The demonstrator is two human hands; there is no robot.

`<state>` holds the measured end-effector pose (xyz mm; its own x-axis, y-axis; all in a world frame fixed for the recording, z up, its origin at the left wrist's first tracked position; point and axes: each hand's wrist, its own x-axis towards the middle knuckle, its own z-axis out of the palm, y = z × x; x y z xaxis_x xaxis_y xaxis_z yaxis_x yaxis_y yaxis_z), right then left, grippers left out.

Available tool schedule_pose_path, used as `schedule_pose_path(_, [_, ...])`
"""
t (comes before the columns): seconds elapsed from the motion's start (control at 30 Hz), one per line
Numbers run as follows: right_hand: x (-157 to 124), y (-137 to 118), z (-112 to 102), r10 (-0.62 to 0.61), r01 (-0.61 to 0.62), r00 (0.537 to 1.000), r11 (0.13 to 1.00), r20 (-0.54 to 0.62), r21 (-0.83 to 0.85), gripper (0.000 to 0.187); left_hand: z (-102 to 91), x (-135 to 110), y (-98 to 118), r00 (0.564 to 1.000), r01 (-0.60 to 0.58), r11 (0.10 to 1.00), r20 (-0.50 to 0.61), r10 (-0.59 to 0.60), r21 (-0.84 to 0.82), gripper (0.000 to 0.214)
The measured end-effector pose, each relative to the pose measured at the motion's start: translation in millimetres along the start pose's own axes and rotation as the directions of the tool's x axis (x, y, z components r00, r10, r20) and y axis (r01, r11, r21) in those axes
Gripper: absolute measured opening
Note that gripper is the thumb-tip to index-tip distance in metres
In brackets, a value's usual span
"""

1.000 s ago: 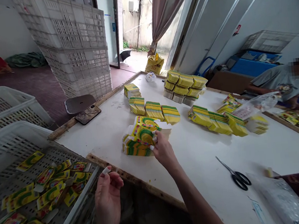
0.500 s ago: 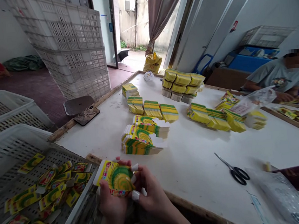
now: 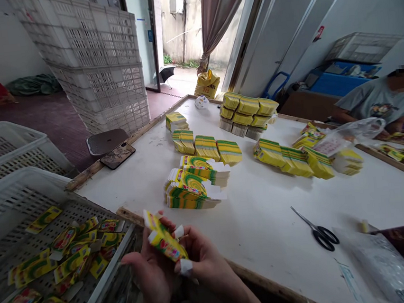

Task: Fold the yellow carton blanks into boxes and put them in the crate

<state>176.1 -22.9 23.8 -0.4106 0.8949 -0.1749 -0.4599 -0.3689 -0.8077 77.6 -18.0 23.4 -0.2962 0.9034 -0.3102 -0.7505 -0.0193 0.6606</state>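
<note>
Over the table's near edge, my right hand (image 3: 197,254) pinches a small yellow-and-green carton (image 3: 166,240) at its right end. White tape wraps the thumb and a finger of this hand. My left hand (image 3: 152,270) cradles the same carton, its fingers behind it and its thumb lifted off to the side. The carton is tilted with a narrow side up, and a pale flap shows at its left end. Just beyond the hands, flat unfolded cartons (image 3: 192,183) are stacked on the white table (image 3: 252,232).
At left, a white plastic crate (image 3: 104,287) holds several folded cartons. Bundled cartons (image 3: 207,148) stand in rows farther back. Scissors (image 3: 319,233) and bubble wrap (image 3: 388,267) lie at right, a phone (image 3: 117,156) at the left edge. A co-worker (image 3: 372,99) sits at far right.
The carton has turned from its broad face showing to a narrow side up. My left thumb has come off it and swung outward to the left.
</note>
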Motion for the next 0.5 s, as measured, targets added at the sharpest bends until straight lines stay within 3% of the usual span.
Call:
schedule_pose_path(0.1, [1.2,-11.4,-3.8,-0.006,0.006,1.0,0.985,0.0,0.172,0.053,-0.5,-2.2,-5.7,0.992,0.125,0.992,0.009,-0.125,0.008,0.055])
schedule_pose_path(0.2, [1.6,-14.9,-9.7,-0.024,0.035,0.998,0.986,-0.065,0.164,0.045,-5.2,-1.2,-12.2,0.998,0.061,0.993,0.024,-0.064,0.102,0.036])
schedule_pose_path(0.5, [-1.3,0.9,-14.4,-0.113,0.123,0.981,0.991,-0.156,0.06,0.026,-15.9,4.0,-18.6,0.996,-0.043,0.982,-0.064,0.056,0.184,0.036])
